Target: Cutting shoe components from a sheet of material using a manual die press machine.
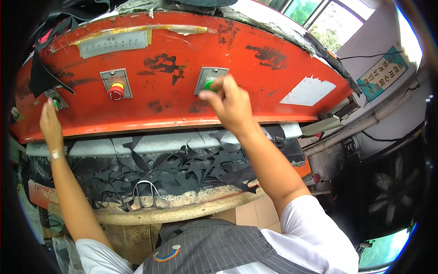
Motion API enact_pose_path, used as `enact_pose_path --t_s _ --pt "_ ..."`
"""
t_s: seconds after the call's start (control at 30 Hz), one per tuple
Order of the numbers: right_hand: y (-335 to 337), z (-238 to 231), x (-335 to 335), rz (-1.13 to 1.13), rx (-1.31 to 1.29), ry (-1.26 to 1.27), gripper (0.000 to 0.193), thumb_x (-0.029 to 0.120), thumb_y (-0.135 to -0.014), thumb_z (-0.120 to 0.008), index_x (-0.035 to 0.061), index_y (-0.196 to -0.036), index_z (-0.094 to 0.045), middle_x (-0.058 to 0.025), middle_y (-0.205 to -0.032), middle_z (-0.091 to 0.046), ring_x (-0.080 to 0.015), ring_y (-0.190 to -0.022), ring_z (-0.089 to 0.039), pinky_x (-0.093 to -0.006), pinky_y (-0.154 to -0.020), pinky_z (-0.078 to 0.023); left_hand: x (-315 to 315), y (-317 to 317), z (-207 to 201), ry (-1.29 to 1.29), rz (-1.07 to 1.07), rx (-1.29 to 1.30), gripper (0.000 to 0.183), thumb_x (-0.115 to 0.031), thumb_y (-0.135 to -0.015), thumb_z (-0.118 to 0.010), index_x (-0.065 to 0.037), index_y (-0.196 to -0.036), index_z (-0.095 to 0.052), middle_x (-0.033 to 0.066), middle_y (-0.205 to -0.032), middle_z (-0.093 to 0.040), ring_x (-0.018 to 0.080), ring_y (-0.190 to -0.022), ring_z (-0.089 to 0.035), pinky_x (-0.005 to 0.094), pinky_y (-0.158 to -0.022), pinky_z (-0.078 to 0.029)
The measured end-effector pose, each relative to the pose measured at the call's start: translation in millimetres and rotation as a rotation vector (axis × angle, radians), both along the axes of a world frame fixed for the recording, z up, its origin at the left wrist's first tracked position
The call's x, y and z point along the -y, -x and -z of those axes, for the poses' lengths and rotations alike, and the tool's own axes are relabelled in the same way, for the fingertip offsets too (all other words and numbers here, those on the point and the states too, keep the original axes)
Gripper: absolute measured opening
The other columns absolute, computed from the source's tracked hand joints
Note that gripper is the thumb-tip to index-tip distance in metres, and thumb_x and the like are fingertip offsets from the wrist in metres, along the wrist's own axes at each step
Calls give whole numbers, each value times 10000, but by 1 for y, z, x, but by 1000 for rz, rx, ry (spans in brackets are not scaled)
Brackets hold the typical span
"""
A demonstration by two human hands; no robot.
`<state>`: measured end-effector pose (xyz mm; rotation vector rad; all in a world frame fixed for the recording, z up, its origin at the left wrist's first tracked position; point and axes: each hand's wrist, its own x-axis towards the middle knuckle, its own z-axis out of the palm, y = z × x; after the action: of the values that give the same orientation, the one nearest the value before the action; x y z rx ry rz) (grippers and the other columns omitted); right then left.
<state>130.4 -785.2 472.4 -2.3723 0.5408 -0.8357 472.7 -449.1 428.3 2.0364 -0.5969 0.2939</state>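
A large red press beam [164, 98] spans the view in front of me. My left hand [51, 123] is raised at its left end with fingers stretched out, beside a green push button [55, 104]. My right hand [232, 102] is up at another green button [210, 85], partly covering it, thumb and bent fingers apart. Whether either hand presses its button I cannot tell. Between them is a red emergency stop button [116, 92] on a metal plate. Below lie tangled black sheet scraps [182, 166] and a bent metal strip cutting die [147, 194].
A pale board [100, 147] runs under the beam, above the scraps. The worktable's worn front edge [182, 215] is close to my apron [205, 246]. More black scraps [45, 77] hang over the beam at left. A dark fan [390, 192] stands at right.
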Motion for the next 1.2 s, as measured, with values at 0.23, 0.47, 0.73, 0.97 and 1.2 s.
enact_pose_path --t_s 0.23,0.47,0.73,0.97,1.2 --pt "172 45 -87 -586 -797 -107 443 373 -725 -760 83 -1025 -613 -109 -928 -625 -315 -895 -603 -413 -775 -493 24 314 15 -214 716 -396 179 -185 -820 -679 -33 -731 -648 110 -739 -633 255 -693 -613 354 -636 -491" --pt "234 74 -117 -280 -784 -31 497 124 -588 -783 69 -1045 -595 -98 -969 -534 -292 -959 -526 -385 -829 -449 48 407 24 -592 652 -248 259 -301 -799 -677 -45 -831 -694 109 -822 -637 305 -829 -601 409 -712 -493" --pt "241 95 -103 -454 -648 -62 213 119 -719 -628 13 -903 -613 -119 -897 -556 -288 -890 -554 -374 -762 -465 56 396 47 -652 688 -307 277 -290 -786 -684 -37 -674 -688 136 -695 -635 335 -679 -614 423 -650 -488" --pt "120 122 30 -643 -438 248 180 251 -799 -617 74 -827 -642 -89 -865 -606 -273 -883 -599 -419 -770 -491 160 350 57 -509 919 -481 137 -151 -794 -687 -27 -849 -706 142 -841 -683 317 -813 -646 378 -761 -507" --pt "-10 178 114 -1003 -706 352 179 244 -808 -575 187 -869 -733 -50 -1048 -629 -245 -1065 -589 -369 -853 -511 237 339 141 -487 854 -117 376 -130 -809 -666 19 -1151 -617 211 -1210 -573 400 -1152 -522 438 -991 -411"
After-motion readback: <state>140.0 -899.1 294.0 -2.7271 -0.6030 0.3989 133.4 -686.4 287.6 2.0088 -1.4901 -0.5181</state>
